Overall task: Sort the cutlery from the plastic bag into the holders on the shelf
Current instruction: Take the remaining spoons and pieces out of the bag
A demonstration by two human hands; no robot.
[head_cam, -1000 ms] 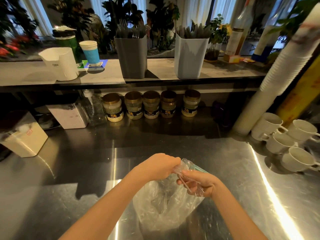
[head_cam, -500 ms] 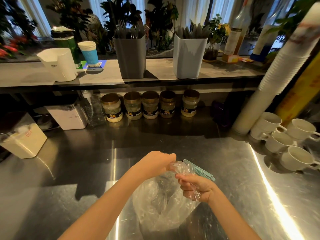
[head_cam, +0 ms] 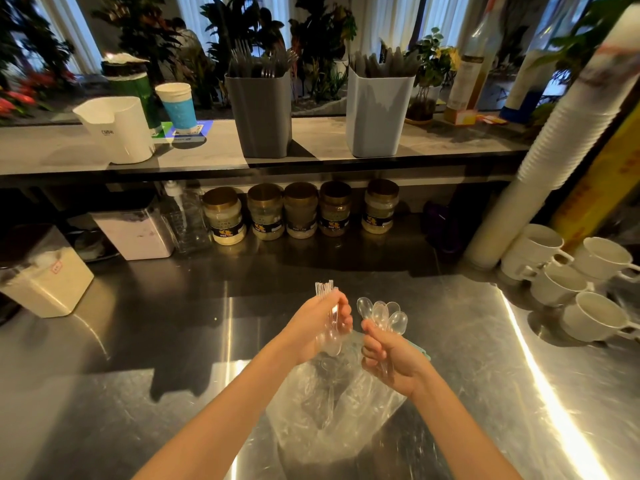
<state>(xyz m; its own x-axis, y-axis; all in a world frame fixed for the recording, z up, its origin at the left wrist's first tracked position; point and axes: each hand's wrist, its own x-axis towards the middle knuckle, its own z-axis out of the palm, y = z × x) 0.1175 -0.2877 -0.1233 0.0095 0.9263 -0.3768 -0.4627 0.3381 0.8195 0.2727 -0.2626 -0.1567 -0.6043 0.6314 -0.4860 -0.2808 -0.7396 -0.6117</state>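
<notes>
Both hands lifted from plastic bag [head_cam: 332,420], lower centre | left hand [head_cam: 320,329] grips clear forks [head_cam: 324,289] | right hand [head_cam: 393,358] grips clear spoons [head_cam: 382,314] | sorted, 2 bunches ready for shelf

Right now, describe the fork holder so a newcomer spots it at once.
Look at the long shelf across the back, above the row of gold-lidded jars. Two tall square holders stand on it. The fork holder is the left, dark grey one, tines sticking up; its neighbour is pale blue-grey.
</notes>
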